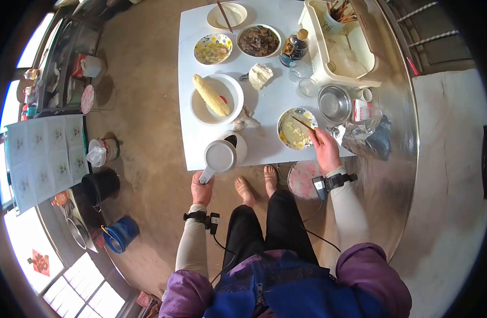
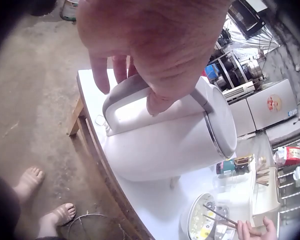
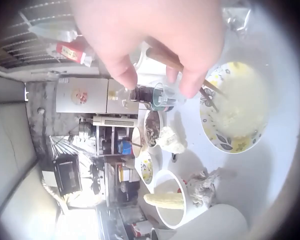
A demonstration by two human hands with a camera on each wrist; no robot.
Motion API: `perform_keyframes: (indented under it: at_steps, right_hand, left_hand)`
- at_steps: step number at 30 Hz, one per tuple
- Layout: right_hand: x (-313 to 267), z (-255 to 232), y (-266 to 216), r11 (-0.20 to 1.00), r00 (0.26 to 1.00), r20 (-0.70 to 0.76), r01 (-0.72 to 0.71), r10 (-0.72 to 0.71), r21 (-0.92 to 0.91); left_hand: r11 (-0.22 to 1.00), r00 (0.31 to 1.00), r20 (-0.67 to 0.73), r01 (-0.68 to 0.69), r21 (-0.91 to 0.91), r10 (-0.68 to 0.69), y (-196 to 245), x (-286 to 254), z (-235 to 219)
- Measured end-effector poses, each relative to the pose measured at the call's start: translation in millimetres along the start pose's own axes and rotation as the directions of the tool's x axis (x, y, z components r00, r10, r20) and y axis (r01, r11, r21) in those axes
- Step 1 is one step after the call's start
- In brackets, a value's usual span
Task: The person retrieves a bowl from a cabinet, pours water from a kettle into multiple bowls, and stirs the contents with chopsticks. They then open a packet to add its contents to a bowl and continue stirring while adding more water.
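My left hand [image 1: 202, 190] grips the grey handle [image 2: 124, 89] of a white electric kettle [image 1: 220, 156] at the table's front left edge. In the left wrist view the thumb and fingers wrap round that handle. My right hand [image 1: 326, 152] pinches a pair of brown chopsticks [image 1: 305, 123]. Their tips are down in a yellow-flowered bowl [image 3: 219, 142] that holds a cloudy pale liquid with yellowish bits. A crumpled cloth [image 1: 245, 120] lies just behind the kettle. Beside it, a white basin [image 1: 197, 112] holds a long pale-yellow, cob-like piece [image 1: 210, 95].
Farther back are a dish of dark food [image 1: 259, 41], a flowered plate [image 1: 199, 56], a sauce bottle [image 1: 295, 49] and glasses [image 1: 307, 87]. A cream rack [image 1: 318, 69], steel bowl [image 1: 335, 104] and silver foil bag [image 1: 368, 139] line the right side. A round stool [image 1: 305, 180] stands below the front edge.
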State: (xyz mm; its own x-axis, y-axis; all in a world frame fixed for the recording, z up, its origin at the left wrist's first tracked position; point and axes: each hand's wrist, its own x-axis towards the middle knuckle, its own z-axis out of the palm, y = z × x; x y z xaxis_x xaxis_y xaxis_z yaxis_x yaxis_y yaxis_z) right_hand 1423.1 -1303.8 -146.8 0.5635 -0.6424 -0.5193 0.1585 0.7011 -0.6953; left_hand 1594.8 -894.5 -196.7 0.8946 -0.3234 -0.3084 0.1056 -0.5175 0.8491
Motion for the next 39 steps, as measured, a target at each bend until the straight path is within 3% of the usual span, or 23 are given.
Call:
perform_keyframes:
  at_steps: [3, 5, 6, 11, 14, 17, 21, 22, 25, 27, 29, 33, 34, 37, 38, 39]
  right_hand:
    - [9.0, -0.3, 3.3, 0.993, 0.993, -0.054, 0.109, -0.106, 0.043]
    - [14.3, 3.0, 4.3, 0.988, 0.982, -0.127, 0.146, -0.138, 0.058]
    - [15.7, 3.8, 4.2, 0.995, 0.978, -0.191, 0.096, -0.089, 0.026]
    - [7.1, -6.0, 3.3, 0.889, 0.979, -0.106, 0.109, -0.173, -0.445]
    - [-20.4, -19.0, -1.4, 0.742, 0.966, -0.162, 0.043, -0.203, -0.668]
    - [-55.1, -27.5, -1.0, 0.445, 0.989, -0.051, 0.017, -0.14, -0.895]
    - [-49.1, -9.1, 23.8, 0.54, 0.96, 0.22, 0.279, -0.172, -0.794]
    - [-41.6, -5.7, 20.5, 0.471, 0.958, 0.239, 0.285, -0.157, -0.835]
    - [-35.6, -16.4, 9.5, 0.316, 0.893, 0.285, 0.398, -0.347, -0.861]
    - [-54.1, -32.4, 5.7, 0.274, 0.905, 0.254, 0.354, -0.34, -0.894]
    - [-80.3, -45.0, 9.0, 0.236, 0.925, 0.245, 0.317, -0.29, -0.918]
    - [-84.9, -28.5, 34.1, 0.184, 0.877, 0.405, 0.457, -0.26, -0.87]
    - [-79.5, -22.7, 34.0, 0.22, 0.88, 0.382, 0.448, -0.283, -0.867]
    - [-76.6, -33.1, 28.7, 0.184, 0.888, 0.273, 0.358, -0.371, -0.915]
    - [-83.6, -38.4, 24.1, 0.13, 0.877, 0.306, 0.375, -0.371, -0.918]
    - [-90.8, -41.2, 25.4, 0.149, 0.884, 0.324, 0.39, -0.337, -0.909]
  left_hand:
    - [0.999, 0.999, 0.003, -0.035, -0.034, 0.035, -9.6, 1.6, 0.7]
    - [0.999, 1.0, 0.002, 0.016, -0.047, -0.016, 0.9, -0.1, 1.1]
    - [0.998, 0.999, 0.0, 0.042, -0.053, -0.042, 6.2, -1.1, 1.3]
    - [0.998, 0.999, 0.014, 0.048, -0.047, -0.048, 2.4, 0.1, 1.0]
    - [0.996, 0.998, 0.01, 0.06, -0.059, -0.06, 2.0, 0.7, 1.5]
    - [0.996, 0.999, 0.007, 0.035, -0.076, -0.035, -2.2, 0.1, 1.7]
    - [0.997, 1.0, 0.002, 0.016, -0.072, -0.016, -6.8, 0.9, 0.7]
    - [0.999, 0.999, 0.027, 0.028, -0.026, -0.028, -1.0, 0.9, -1.5]
    - [0.99, 0.989, 0.108, 0.091, 0.105, -0.102, 34.2, 4.1, -8.1]
    - [0.967, 0.964, 0.162, 0.179, 0.183, -0.209, 80.6, 2.6, -8.9]
    - [0.972, 0.954, 0.2, 0.205, 0.113, -0.224, 72.0, 8.4, -10.3]
    - [0.975, 0.941, 0.256, 0.216, 0.047, -0.221, 63.4, 9.1, -5.8]
    - [0.977, 0.947, 0.246, 0.192, 0.088, -0.208, 67.8, 8.1, -3.1]
    - [0.973, 0.957, 0.23, 0.132, 0.191, -0.175, 84.0, 7.4, 5.9]
    - [0.969, 0.958, 0.229, 0.125, 0.212, -0.173, 90.3, 7.0, 8.7]
    - [0.965, 0.958, 0.229, 0.118, 0.235, -0.172, 96.4, 6.2, 11.5]
